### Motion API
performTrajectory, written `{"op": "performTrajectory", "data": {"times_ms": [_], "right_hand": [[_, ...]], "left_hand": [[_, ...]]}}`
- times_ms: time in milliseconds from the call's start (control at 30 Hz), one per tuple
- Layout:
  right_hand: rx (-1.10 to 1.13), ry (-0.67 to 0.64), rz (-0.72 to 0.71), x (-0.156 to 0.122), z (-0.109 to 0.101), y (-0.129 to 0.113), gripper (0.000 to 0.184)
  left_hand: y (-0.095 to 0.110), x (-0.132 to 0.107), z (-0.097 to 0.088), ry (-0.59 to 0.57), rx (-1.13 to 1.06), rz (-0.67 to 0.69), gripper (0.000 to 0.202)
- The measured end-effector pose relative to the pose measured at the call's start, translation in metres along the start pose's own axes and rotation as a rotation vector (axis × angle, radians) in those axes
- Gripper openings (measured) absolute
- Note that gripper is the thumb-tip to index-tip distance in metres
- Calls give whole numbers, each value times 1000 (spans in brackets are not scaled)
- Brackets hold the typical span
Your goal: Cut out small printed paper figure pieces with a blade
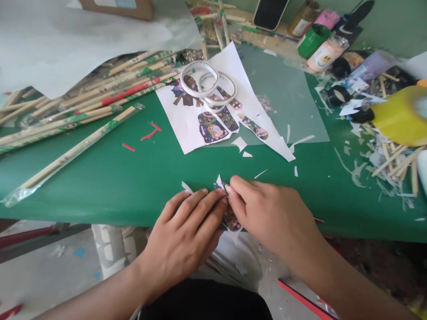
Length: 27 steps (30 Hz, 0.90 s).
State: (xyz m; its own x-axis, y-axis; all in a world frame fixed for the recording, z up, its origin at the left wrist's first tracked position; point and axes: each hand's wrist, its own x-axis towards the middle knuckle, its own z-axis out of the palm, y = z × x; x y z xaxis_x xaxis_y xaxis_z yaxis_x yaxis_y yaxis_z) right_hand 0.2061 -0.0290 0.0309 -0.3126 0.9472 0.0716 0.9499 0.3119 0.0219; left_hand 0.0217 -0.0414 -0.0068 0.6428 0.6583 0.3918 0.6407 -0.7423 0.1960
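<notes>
At table edge, printed cutout (231, 218) pinched between left hand (187, 231), right hand (267, 213).

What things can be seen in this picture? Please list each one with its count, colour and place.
printed cutout: one, dark with pink, pinched between both hands at the table's near edge
table: one, green
printed sheet: one, white with dark figures, centre
tape rings: about three, white, on the printed sheet
wrapped chopsticks: many, tan in clear sleeves, left
red scraps: a few, left of the sheet
paper scraps: many, white, right
yellow roll: one, right edge
bottles: several, green, pink and others, far right
phone: one, dark screen, top
large paper: one, pale grey, top left
left hand: on the cutout
right hand: on the cutout
</notes>
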Motion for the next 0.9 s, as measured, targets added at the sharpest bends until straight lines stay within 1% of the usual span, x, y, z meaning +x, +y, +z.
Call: {"op": "performTrajectory", "data": {"times_ms": [233,533,733,900], "right_hand": [[8,15,-31,-1,0,0,31],[3,18,-18,0,0,-2,33],[-42,-19,-21,-1,-3,-5,30],[-77,-41,-61,-1,-5,-3,28]], "left_hand": [[-1,-1,1,-2,-21,-9,34],[-1,-1,1,17,-30,-11,34],[0,-2,2,9,-9,-14,33],[1,-4,4,9,16,-16,35]]}}
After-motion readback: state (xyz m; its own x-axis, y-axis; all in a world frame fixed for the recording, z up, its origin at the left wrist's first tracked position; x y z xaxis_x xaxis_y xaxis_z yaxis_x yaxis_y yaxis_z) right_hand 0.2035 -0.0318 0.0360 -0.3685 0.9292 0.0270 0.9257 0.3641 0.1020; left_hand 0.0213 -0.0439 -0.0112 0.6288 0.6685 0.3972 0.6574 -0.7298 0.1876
